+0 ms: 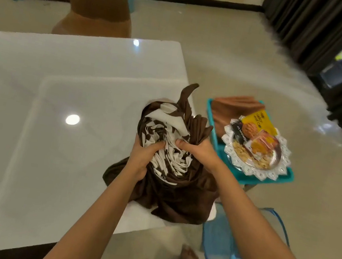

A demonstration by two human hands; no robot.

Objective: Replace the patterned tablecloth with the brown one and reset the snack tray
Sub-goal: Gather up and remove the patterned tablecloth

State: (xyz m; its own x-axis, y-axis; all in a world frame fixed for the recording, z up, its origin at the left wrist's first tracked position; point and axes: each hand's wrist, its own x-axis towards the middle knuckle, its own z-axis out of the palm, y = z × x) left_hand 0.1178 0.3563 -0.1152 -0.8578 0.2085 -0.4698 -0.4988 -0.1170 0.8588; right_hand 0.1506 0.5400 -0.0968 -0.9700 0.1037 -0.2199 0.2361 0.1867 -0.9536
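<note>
Fingers [182,144] of both hands clench the bunched patterned tablecloth [165,192].
Left hand [139,161] and right hand [201,154] hold it on the white table [58,86], near its edge; a teal stool [287,175] alongside carries the folded brown cloth [228,109] and the snack tray [284,155] (packets, nuts).

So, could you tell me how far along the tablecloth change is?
Done: the patterned tablecloth is gathered into a bundle at the white table's corner. In hand: left hand and right hand grip it. Left: the folded brown cloth and the snack tray sit on the teal stool.
</note>
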